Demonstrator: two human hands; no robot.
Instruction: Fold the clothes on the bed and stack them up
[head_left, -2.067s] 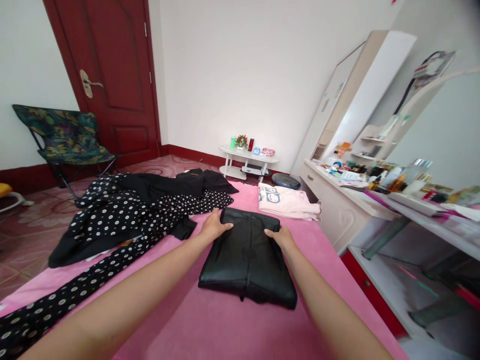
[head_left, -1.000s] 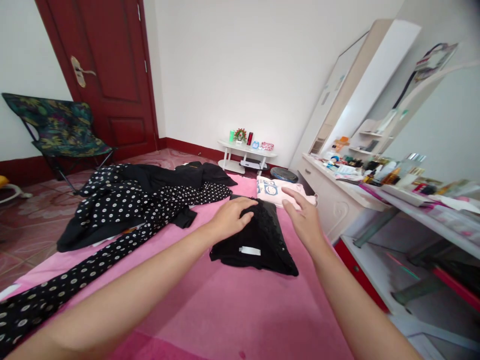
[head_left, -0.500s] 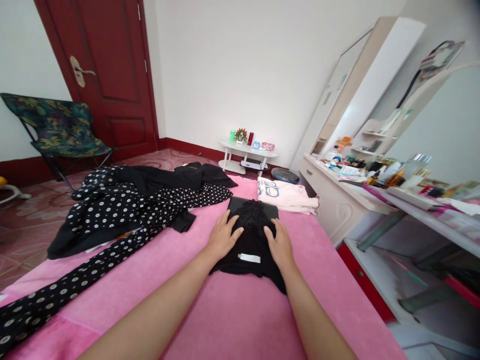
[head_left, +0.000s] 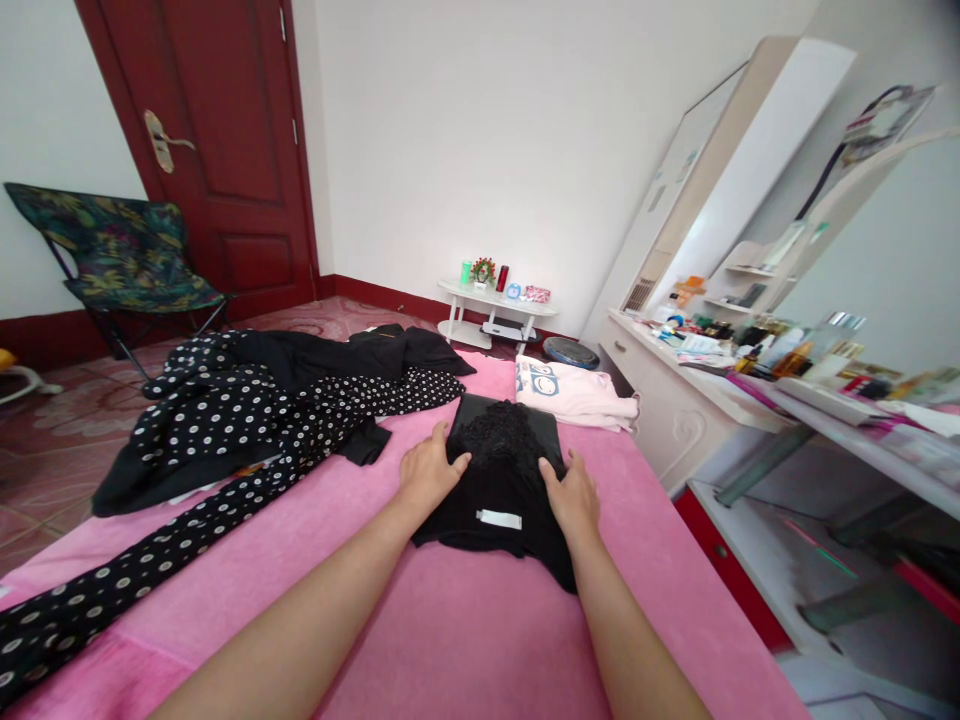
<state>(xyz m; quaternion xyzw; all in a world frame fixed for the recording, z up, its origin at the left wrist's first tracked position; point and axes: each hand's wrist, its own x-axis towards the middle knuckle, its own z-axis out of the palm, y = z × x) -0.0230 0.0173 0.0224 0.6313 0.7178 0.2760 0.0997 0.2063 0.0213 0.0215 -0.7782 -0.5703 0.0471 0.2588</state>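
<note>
A black garment with a ruffled, lacy middle and a white label lies flat on the pink bedcover before me. Its far part rests over a smooth dark panel; I cannot tell what the panel is. At the garment's left edge is my left hand, open, thumb pointing inward and fingertips by the panel's side. My right hand is at the right edge, also open, with its thumb on the black cloth. The undersides of both hands are hidden.
Black clothes with white dots lie heaped on the left. A folded pale pink garment sits at the bed's far right. Beyond are a small white table, a folding chair and a dressing table crowded with bottles.
Both hands have moved apart, my left hand to the left and my right hand to the right and slightly nearer me. The black garment is spread a little wider.
</note>
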